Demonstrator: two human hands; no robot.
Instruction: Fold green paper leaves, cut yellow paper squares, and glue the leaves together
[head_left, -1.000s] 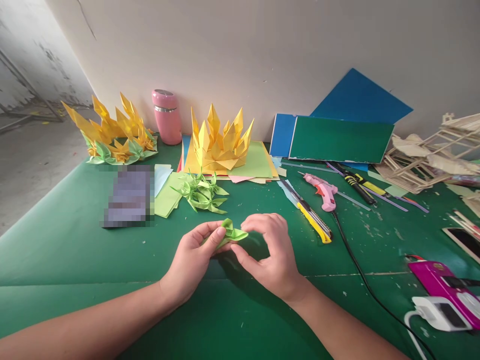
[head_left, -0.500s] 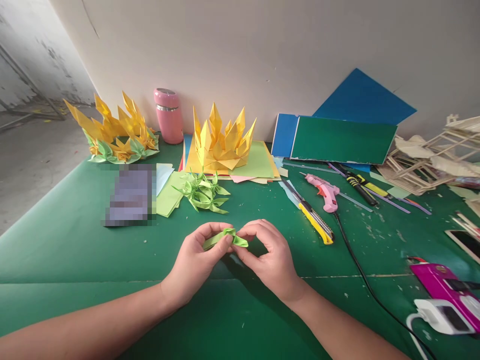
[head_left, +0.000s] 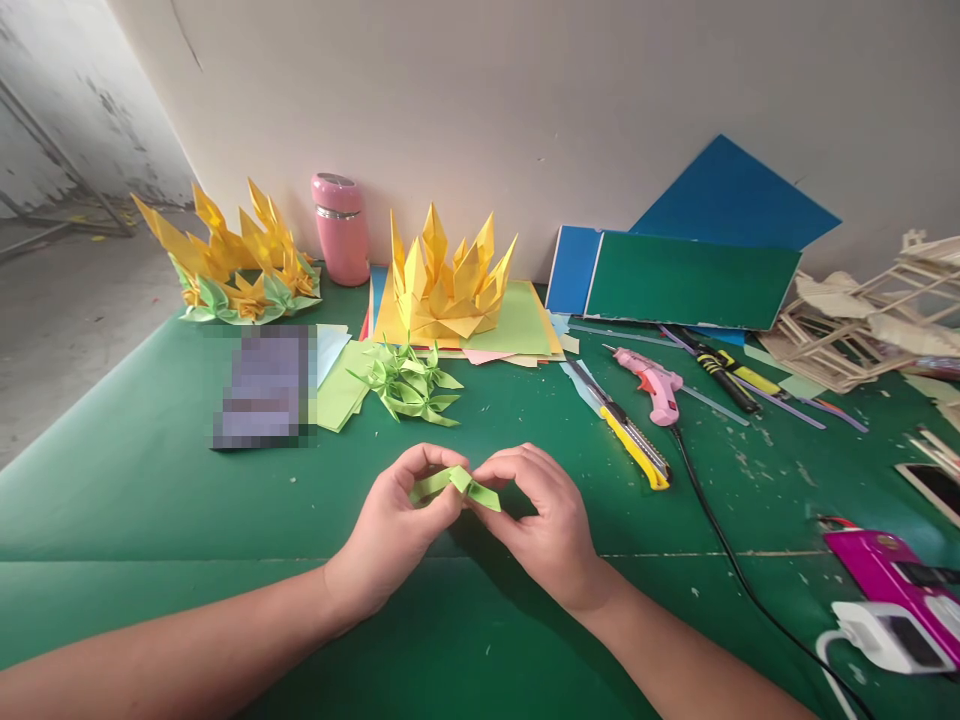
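Note:
Between both hands is a folded light-green paper piece (head_left: 460, 482), with narrow arms sticking out to the left and lower right. My left hand (head_left: 401, 525) is closed, pinching it between thumb and fingers. My right hand (head_left: 541, 515) is closed too, its thumb and fingertips gripping the piece's right side. Just beyond the hands lies a cluster of folded green paper flowers (head_left: 411, 382), beside a stack of green paper strips (head_left: 341, 390). Behind them a yellow folded-paper crown (head_left: 454, 290) stands on coloured sheets (head_left: 529, 310).
A yellow utility knife (head_left: 634, 447), a pink glue gun (head_left: 651, 380) with black cord, and pliers-like tools (head_left: 724, 372) lie right. Back left are a second paper crown (head_left: 251, 290) and a pink flask (head_left: 343, 232). A magenta power strip (head_left: 877, 570) sits near right. Boards (head_left: 690, 280) lean on the wall.
The green paper piece has turned in the fingers, showing a flatter folded top, and its right arm now points further down. Both hands keep hold of it. The view has shifted slightly.

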